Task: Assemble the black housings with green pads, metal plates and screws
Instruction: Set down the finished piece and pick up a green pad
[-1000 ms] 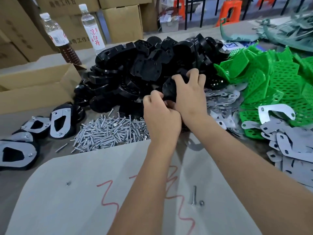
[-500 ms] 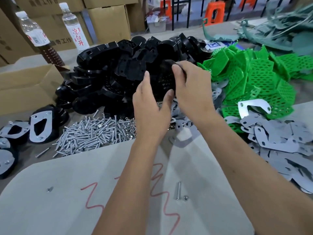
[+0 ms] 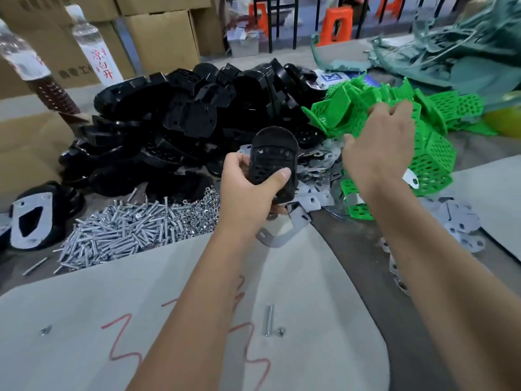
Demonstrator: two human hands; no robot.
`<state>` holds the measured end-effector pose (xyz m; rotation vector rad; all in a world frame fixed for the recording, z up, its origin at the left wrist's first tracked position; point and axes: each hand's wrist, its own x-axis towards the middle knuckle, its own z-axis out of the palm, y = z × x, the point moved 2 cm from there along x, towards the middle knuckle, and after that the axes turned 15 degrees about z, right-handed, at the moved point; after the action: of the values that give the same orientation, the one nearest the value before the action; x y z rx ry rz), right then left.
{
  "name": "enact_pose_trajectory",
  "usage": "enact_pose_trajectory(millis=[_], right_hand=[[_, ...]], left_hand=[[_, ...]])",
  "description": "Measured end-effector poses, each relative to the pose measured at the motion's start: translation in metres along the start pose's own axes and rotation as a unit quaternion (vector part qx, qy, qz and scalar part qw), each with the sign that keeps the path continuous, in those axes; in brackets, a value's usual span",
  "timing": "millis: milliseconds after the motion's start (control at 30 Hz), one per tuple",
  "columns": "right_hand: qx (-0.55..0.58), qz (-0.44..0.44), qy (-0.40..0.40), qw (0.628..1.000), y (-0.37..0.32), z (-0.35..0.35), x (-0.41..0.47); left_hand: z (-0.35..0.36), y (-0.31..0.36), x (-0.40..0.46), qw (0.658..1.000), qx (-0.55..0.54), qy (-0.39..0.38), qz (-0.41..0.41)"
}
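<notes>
Left hand [image 3: 248,184] grips one black housing [image 3: 272,162], held upright above the metal plates [image 3: 318,170], long axis running away from the body, thumb across its perforated face. Right hand [image 3: 377,148] reaches out over the green pads [image 3: 428,162], fingers spread and holding nothing I can see. The pads lie forward and right of the housing, so the right hand is clearly nearer.
</notes>
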<state>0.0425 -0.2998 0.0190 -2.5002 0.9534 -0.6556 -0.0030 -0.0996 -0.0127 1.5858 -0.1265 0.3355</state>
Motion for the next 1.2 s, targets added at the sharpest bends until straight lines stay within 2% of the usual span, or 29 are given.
enact_pose_trajectory(millis=[133,267,300,367,400,433,467,500,567,600,633,700,767,900,967,1067,1133,1200], right_hand=[[0.025,0.008,-0.003,1.000,-0.003,-0.005,0.021],[-0.060,0.002,-0.023,0.998,-0.004,-0.012,0.029],[-0.042,-0.012,-0.003,0.999,-0.004,-0.016,0.026],[0.087,-0.052,0.082,0.991,-0.008,-0.027,0.016],[0.169,-0.074,0.113,0.976,-0.012,-0.033,0.008],[0.250,-0.094,0.108,0.958,-0.017,-0.037,0.000],[0.339,-0.102,0.061,0.933,-0.024,-0.037,-0.009],[0.433,-0.081,-0.023,0.898,-0.030,-0.032,-0.020],[0.565,0.008,-0.208,0.798,-0.041,-0.015,-0.043],[0.596,0.045,-0.268,0.755,-0.043,-0.006,-0.055],[0.613,0.073,-0.305,0.726,-0.046,0.003,-0.067],[0.628,0.100,-0.338,0.694,-0.046,0.018,-0.083],[0.634,0.095,-0.350,0.683,-0.048,0.026,-0.094],[0.640,0.057,-0.379,0.666,-0.054,0.028,-0.109],[0.642,0.048,-0.390,0.659,-0.058,0.026,-0.116],[0.651,0.034,-0.401,0.644,-0.062,0.027,-0.130],[0.642,-0.006,-0.397,0.655,-0.063,0.026,-0.138],[0.616,-0.075,-0.355,0.699,-0.063,0.024,-0.141]], left_hand=[[-0.001,0.002,0.000,1.000,-0.009,-0.017,0.014],[0.000,0.000,0.001,0.999,-0.018,-0.025,0.025],[0.000,-0.001,0.001,0.999,-0.025,-0.020,0.020],[0.001,-0.001,0.001,0.999,-0.040,-0.001,0.009],[0.001,-0.002,0.002,0.999,-0.039,0.014,0.009],[0.000,-0.002,0.002,0.999,-0.036,0.030,0.013],[-0.003,-0.002,0.003,0.998,-0.028,0.050,0.024],[-0.007,-0.001,0.006,0.996,-0.011,0.077,0.040],[-0.020,0.000,0.011,0.987,0.028,0.142,0.067],[-0.027,0.000,0.013,0.982,0.041,0.174,0.068],[-0.035,0.000,0.015,0.976,0.050,0.204,0.065],[-0.046,0.000,0.017,0.966,0.070,0.244,0.056],[-0.055,0.000,0.017,0.961,0.101,0.249,0.061],[-0.074,0.001,0.015,0.960,0.173,0.199,0.093],[-0.084,-0.002,0.013,0.964,0.157,0.196,0.086],[-0.092,-0.006,0.012,0.971,0.073,0.222,0.054],[-0.092,-0.006,0.014,0.970,0.037,0.239,0.036],[-0.089,-0.005,0.015,0.968,0.027,0.246,0.031]])
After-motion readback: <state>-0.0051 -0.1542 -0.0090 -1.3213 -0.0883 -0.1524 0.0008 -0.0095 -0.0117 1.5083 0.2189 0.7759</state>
